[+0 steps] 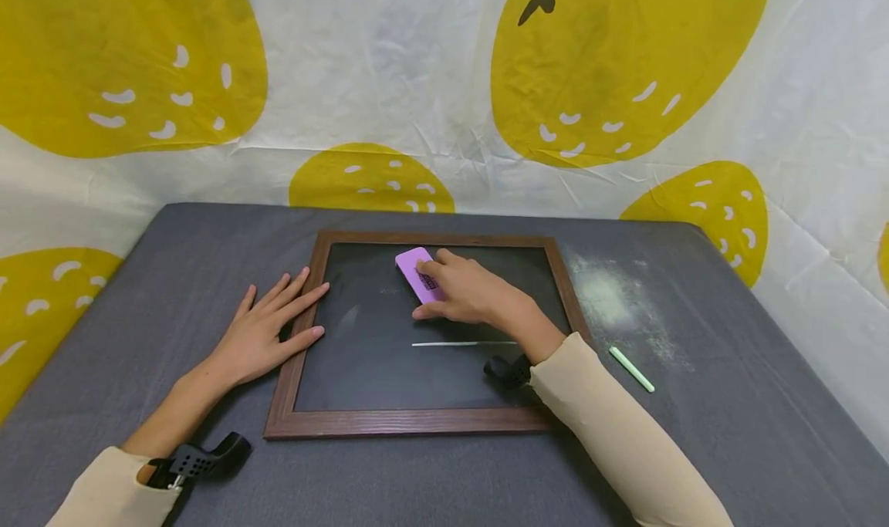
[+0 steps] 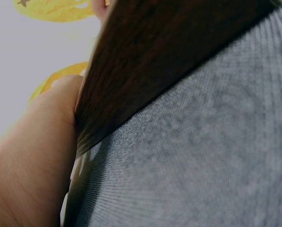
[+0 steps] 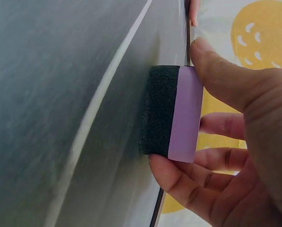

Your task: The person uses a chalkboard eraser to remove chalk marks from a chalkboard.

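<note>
A chalkboard (image 1: 361,380) in a brown wooden frame lies flat on the table. My right hand (image 1: 468,288) grips a purple chalkboard eraser (image 1: 411,263) over the board's upper middle. In the right wrist view, the eraser's dark felt side (image 3: 160,111) faces the board, with thumb and fingers at its edges. A white chalk line (image 1: 444,344) runs across the board below that hand, partly hidden by the right wrist. My left hand (image 1: 260,338) rests on the left side of the frame, fingers spread and straight. The left wrist view shows the frame's dark edge (image 2: 145,61) beside that hand.
A pale green chalk stick (image 1: 632,369) lies on the grey tablecloth (image 1: 444,481) to the right of the board. Chalk dust (image 1: 611,299) is spread above it. Behind the table hangs a white cloth (image 1: 382,56) with yellow shapes.
</note>
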Demonstrator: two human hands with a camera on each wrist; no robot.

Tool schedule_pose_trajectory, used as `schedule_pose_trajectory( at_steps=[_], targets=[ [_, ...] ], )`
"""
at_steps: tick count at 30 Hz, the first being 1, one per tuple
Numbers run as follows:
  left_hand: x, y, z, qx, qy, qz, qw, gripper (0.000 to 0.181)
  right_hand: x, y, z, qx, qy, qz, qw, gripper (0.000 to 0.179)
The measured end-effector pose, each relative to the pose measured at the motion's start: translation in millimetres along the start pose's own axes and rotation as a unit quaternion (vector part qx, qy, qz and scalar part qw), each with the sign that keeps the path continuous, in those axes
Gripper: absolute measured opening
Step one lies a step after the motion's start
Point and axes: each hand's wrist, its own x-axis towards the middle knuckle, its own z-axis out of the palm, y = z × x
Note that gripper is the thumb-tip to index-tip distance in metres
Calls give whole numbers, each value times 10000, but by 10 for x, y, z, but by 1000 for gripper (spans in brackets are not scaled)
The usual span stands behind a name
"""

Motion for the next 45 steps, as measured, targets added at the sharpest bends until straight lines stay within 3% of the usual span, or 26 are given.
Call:
schedule_pose_trajectory(
  at_steps=[7, 19, 30, 45],
  targets=[
    [-15, -14, -23, 19, 53, -31, 10000, 66, 41, -22, -20, -30, 7, -471, 9989, 72],
    [-8, 8, -12, -60, 7, -8, 10000, 65, -27, 100, -32, -34, -148, -874, 9961, 60],
    [1, 8, -16, -70, -73, -45, 9999, 65, -175, 367, -97, 321, -317, -782, 9959, 61],
    [-2, 15, -7, -16, -89, -54, 9999, 65, -566, 842, -154, 372, 38, -397, 9985, 61]
  ],
)
